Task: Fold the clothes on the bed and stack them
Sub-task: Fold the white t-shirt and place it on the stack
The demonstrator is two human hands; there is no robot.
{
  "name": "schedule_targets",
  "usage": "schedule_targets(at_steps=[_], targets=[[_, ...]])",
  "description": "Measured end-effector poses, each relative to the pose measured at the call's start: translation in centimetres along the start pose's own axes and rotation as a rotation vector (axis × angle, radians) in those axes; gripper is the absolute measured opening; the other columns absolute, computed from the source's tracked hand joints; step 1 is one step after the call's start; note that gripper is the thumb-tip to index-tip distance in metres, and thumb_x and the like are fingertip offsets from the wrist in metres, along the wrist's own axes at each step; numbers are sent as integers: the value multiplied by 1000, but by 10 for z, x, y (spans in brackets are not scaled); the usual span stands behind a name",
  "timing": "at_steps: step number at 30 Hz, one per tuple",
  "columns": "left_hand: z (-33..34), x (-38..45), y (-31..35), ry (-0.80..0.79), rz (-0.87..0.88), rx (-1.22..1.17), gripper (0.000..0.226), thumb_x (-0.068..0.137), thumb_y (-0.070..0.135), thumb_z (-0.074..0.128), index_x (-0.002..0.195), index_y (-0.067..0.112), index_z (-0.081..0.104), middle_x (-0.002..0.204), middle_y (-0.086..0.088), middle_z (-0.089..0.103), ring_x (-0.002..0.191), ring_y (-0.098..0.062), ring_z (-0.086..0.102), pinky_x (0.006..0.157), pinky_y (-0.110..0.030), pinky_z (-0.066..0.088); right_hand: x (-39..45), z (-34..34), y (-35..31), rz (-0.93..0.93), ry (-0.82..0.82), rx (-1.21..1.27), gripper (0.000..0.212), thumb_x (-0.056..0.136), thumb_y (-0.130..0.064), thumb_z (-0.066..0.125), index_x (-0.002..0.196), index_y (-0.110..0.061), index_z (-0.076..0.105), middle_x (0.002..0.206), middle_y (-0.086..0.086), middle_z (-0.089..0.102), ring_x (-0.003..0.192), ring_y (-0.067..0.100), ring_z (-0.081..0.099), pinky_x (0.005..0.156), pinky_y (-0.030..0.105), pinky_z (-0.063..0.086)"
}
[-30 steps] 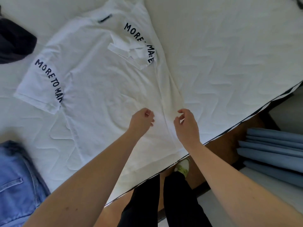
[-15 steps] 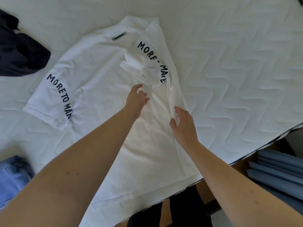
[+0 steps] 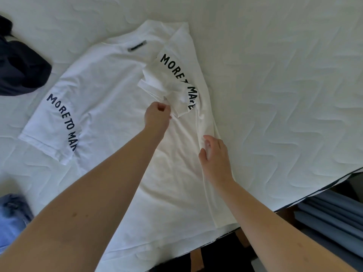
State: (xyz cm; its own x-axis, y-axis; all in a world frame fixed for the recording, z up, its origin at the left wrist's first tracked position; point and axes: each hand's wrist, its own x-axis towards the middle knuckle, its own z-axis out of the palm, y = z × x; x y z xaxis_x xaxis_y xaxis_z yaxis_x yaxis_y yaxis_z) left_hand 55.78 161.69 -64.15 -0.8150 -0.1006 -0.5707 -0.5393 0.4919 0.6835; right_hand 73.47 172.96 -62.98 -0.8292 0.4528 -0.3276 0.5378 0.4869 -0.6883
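White quilted bed [image 3: 275, 85] fills my view. Largest on it, a white T-shirt [image 3: 110, 91] lies spread flat, its right side folded inward. A dark garment [image 3: 21, 69] sits at the far left, denim [image 3: 11, 218] at the near left. My left hand [image 3: 157, 115] pinches the folded sleeve's hem [image 3: 172, 112]. My right hand [image 3: 215, 156], fingers loosely curled, rests on the shirt's folded edge; whether it grips I cannot tell.

White T-shirt [image 3: 110, 91] flat on bed [image 3: 275, 75], back up, neck label far side, black "MORE TO MAKE" lettering on sleeves; right sleeve and side folded inward, left sleeve spread. Dark garment [image 3: 19, 67] bunched far left. Blue jeans [image 3: 11, 222] near-left edge.
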Motion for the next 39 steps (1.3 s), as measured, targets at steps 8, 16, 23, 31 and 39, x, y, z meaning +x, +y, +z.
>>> schedule_targets(at_steps=[8,16,23,31,39], targets=[[6,-11,-7,-179,-62,-140,19,96,29,59,107,14,60,84,-7,69,65,-17,63,63,-32,52,-8,2,-5,-23,55,-15,42,85,-1,60,127,-5,58,120,14,57,113,34,51,100,43,41],[28,-13,17,-198,-223,-175,23,96,21,55,119,14,57,83,-5,61,60,-14,58,52,-23,49,-13,3,-2,-29,21,-38,44,88,-4,57,131,-9,54,126,9,54,120,28,46,103,36,37],[-20,-26,-13,-3,159,-201,8,93,27,61,91,19,61,85,5,73,79,-5,70,73,-23,55,-12,2,5,-16,-39,-69,50,101,-20,45,150,-13,33,152,4,37,140,19,28,115,27,19],[-27,-26,-58,144,10,-8,5,86,26,65,86,22,62,80,10,67,67,-9,59,57,-22,45,-6,3,9,-5,-83,-98,54,105,-30,38,155,-16,22,159,2,27,145,16,21,116,23,13],[-31,-20,-48,267,237,176,26,92,30,53,113,16,44,108,-1,44,91,-24,53,73,-36,44,13,2,3,-48,-91,-316,41,104,-30,39,142,-19,46,139,3,51,128,23,42,105,33,29]])
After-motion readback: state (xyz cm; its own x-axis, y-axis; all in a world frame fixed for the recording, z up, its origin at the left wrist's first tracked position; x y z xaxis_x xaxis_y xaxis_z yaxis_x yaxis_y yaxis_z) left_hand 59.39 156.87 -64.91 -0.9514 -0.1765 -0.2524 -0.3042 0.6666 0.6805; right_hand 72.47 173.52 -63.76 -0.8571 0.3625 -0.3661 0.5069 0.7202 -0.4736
